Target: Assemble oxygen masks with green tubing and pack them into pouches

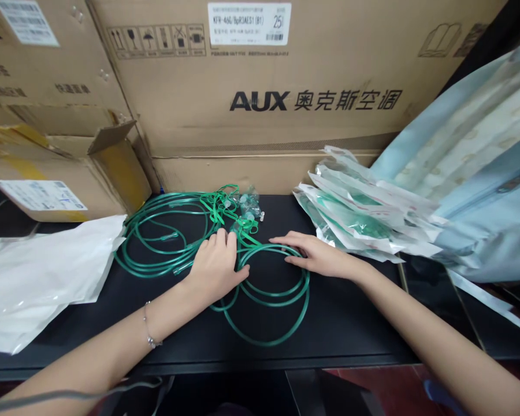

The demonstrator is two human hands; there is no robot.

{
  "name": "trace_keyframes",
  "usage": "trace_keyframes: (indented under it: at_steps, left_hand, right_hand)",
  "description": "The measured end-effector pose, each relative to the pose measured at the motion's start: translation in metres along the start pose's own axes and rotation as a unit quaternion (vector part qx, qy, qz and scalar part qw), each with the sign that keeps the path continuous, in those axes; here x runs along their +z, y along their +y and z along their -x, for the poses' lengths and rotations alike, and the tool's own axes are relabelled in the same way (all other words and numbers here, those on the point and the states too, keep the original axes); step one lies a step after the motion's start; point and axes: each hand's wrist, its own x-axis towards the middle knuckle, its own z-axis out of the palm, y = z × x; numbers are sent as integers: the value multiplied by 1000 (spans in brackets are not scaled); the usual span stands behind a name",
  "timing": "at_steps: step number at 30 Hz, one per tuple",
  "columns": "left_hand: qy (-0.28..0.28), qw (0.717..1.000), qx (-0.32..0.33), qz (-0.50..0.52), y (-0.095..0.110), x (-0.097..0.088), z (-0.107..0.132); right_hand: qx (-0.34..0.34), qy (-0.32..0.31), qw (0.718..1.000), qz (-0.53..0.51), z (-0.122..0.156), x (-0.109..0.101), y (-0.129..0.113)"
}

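Observation:
Green plastic tubing lies in coils on a black table (351, 323). My left hand (215, 267) rests palm down on the near coil of tubing (268, 306), fingers together and flat, thumb against the loop. My right hand (314, 252) lies flat on the same coil's upper right edge, fingers stretched out to the left. A second, larger coil of tubing (160, 234) sits to the left of my left hand. Small clear green mask parts (246, 207) lie tangled behind the hands.
A pile of sealed clear packets (364, 216) with green contents lies at the right. White plastic bags (39, 271) lie at the left. Large cardboard boxes (286, 104) stand along the back. Pale blue fabric (481, 173) hangs at far right.

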Motion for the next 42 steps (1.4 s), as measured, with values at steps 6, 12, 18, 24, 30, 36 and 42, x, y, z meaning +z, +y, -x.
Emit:
trace_keyframes:
  at_steps: [6, 12, 18, 24, 30, 36, 42]
  left_hand:
    - [-51, 988, 57, 138, -11, -10, 5]
    - [-111, 956, 29, 271, -21, -14, 16]
    - [-120, 945, 139, 270, -28, -12, 18]
    - [-167, 913, 307, 209, -43, -29, 12]
    - [-225, 856, 336, 322, -47, -32, 1]
    - [-237, 849, 364, 301, -39, -33, 4]
    - [-76, 887, 434, 139, -9, -19, 11]
  right_hand:
    - [54, 42, 982, 174, -1, 19, -2]
    - [125, 61, 958, 253, -6, 23, -10]
    - [162, 73, 948, 264, -10, 25, -17]
    - [168, 70, 947, 263, -9, 25, -18]
    - [166, 68, 949, 261, -9, 26, -16]
    - [179, 73, 947, 256, -9, 27, -17]
    - [201, 82, 943, 253, -10, 31, -21]
